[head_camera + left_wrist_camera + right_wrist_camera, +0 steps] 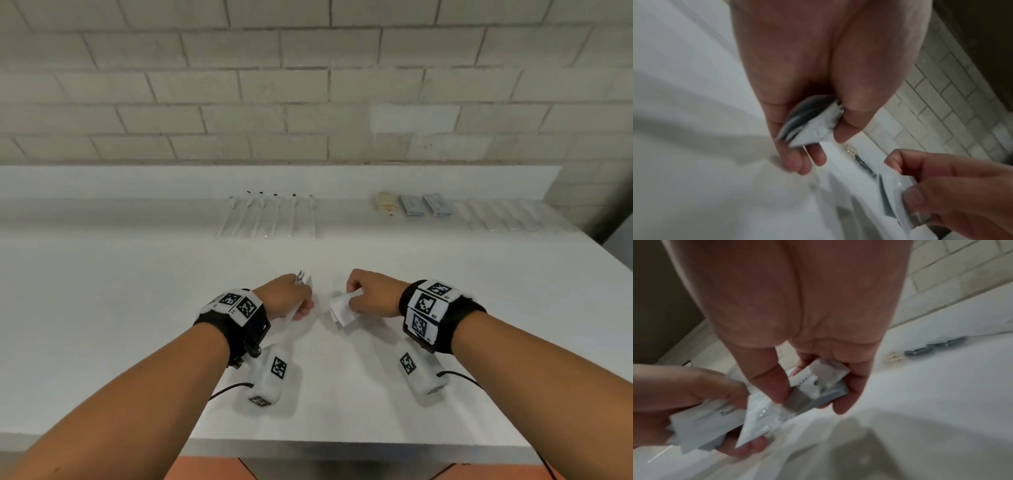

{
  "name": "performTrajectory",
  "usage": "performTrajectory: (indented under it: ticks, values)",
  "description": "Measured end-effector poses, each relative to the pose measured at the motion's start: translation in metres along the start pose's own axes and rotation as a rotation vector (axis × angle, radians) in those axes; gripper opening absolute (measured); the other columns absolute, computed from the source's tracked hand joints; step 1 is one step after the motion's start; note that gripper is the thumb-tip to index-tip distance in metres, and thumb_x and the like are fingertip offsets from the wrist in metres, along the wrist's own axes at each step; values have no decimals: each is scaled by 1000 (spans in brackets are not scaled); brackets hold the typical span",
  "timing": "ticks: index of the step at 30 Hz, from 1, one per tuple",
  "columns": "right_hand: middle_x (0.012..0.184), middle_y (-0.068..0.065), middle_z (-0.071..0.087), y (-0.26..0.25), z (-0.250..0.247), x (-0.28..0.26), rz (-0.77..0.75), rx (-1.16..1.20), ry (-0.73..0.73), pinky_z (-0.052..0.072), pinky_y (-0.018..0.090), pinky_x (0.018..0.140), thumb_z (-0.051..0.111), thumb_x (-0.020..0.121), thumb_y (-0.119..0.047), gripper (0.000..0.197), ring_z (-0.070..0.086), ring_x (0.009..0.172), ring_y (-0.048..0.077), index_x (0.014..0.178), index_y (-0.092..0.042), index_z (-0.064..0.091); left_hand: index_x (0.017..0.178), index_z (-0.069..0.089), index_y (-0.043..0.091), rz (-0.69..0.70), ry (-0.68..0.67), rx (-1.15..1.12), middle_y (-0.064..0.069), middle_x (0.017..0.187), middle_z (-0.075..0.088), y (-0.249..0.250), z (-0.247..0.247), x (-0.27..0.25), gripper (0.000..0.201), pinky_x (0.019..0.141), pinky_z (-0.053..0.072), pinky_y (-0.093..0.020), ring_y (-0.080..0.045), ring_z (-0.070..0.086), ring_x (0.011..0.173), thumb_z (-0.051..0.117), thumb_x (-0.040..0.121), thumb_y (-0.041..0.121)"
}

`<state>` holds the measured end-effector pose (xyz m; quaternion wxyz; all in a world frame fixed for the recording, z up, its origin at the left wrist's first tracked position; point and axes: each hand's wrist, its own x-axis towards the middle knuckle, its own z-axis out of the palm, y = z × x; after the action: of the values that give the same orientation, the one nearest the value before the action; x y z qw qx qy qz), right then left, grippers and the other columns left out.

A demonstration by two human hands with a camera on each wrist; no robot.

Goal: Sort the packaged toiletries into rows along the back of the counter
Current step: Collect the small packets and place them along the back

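Both hands hover over the middle of the white counter [137,308], a short gap between them. My left hand [294,301] grips a bundle of long white packets [303,284]; in the left wrist view the bundle [813,128] is pinched between thumb and fingers. My right hand [356,298] holds a small stack of flat white sachets [342,310], seen in the right wrist view as sachets [822,384] with grey edges clamped between thumb and fingers. The left hand [684,394] shows there too with its packets [715,426].
Along the back wall lie a row of long clear-wrapped sticks [267,216], a beige packet [385,204], two grey-blue packets [423,205] and a row of clear wrapped items [507,216]. The counter's front edge [342,442] is near me.
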<state>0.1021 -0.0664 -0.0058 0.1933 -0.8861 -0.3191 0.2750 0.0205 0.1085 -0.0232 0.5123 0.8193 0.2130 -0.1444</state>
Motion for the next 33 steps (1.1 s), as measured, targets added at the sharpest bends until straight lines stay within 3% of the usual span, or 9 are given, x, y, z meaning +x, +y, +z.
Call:
performTrajectory:
  ticks: [3,6,8,12,16,20,24,29,33]
  values:
    - [89,-6,49,-2,-13,-7,-116,58,40,36,19,59,57,86,-11,18,44,69,7,98,-19,46,98,59,-2,41,-75,-256,-21,92,62,15,6,8,16,62,57,-28,-26,64,75,46,94,5]
    - [93,-3,47,1,-24,-9,-133,101,79,39,19,61,59,85,-9,29,45,71,8,103,-20,40,108,60,1,111,-192,-361,-22,96,58,40,20,15,19,61,52,-29,-30,60,81,53,94,12]
    - [103,1,44,7,-33,-7,-122,151,132,39,18,61,61,83,-7,38,46,75,9,110,-18,36,109,57,3,143,-186,-443,-21,96,56,56,27,19,19,62,47,-30,-31,58,81,51,95,15]
    - [132,7,30,19,-54,-4,-104,144,196,43,20,78,65,83,-9,70,47,104,18,140,-15,25,106,54,10,137,-270,-555,-14,93,59,80,33,31,25,61,45,-28,-27,61,79,51,87,26]
    - [139,7,32,24,-70,6,-161,118,161,41,22,91,68,85,-16,80,48,121,22,148,-18,19,107,57,9,80,-351,-505,-12,96,61,97,34,45,36,67,51,-30,-31,65,87,53,74,21]
    - [128,8,49,31,-91,27,-214,109,150,40,23,83,68,84,-14,56,52,100,18,135,-14,43,98,57,11,67,-329,-504,-9,77,57,113,32,68,23,60,47,-28,-25,65,74,48,77,13]
    - [137,2,48,39,-113,57,-222,83,205,36,31,107,72,82,-25,71,42,128,21,144,-20,38,94,52,11,77,-226,-604,-4,55,49,126,24,99,16,48,42,-24,-18,50,55,38,86,6]
    - [143,-1,45,44,-141,104,-274,119,163,36,21,98,70,81,-17,79,43,131,15,149,-23,30,86,53,6,84,-133,-632,-7,58,50,139,5,143,22,47,37,-24,-19,44,50,32,83,0]
    - [119,-10,49,45,-162,149,-335,62,102,39,10,85,75,78,-13,78,48,109,8,144,-25,35,85,50,5,59,-111,-559,-5,53,56,149,-15,181,20,47,36,-22,-19,48,48,34,79,-5]
